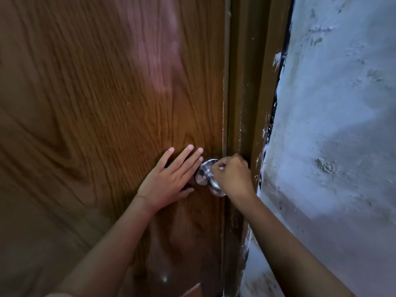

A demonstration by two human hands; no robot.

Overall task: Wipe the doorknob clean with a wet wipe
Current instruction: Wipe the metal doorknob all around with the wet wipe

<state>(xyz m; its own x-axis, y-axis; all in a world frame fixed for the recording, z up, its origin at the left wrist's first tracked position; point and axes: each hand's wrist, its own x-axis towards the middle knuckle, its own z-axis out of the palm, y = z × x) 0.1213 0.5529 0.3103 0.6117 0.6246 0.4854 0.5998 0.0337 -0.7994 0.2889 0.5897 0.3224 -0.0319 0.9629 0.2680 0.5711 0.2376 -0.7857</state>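
Observation:
A shiny silver doorknob [205, 175] with a round base plate sits at the right edge of the brown wood-grain door [102, 108]. My right hand [232, 175] is curled over the top and right side of the knob, covering most of the ball. A small white bit of wet wipe [221, 168] shows between its fingers; the remainder is hidden inside the fist. My left hand [169, 179] lies flat on the door just left of the knob. Its fingers are spread and its fingertips touch the edge of the base plate.
The dark brown door frame [248, 86] runs vertically just right of the knob. Beyond it stands a rough pale blue-white wall [334, 125] with chipped paint along the frame. A lighter brown panel corner [194, 290] shows at the bottom of the door.

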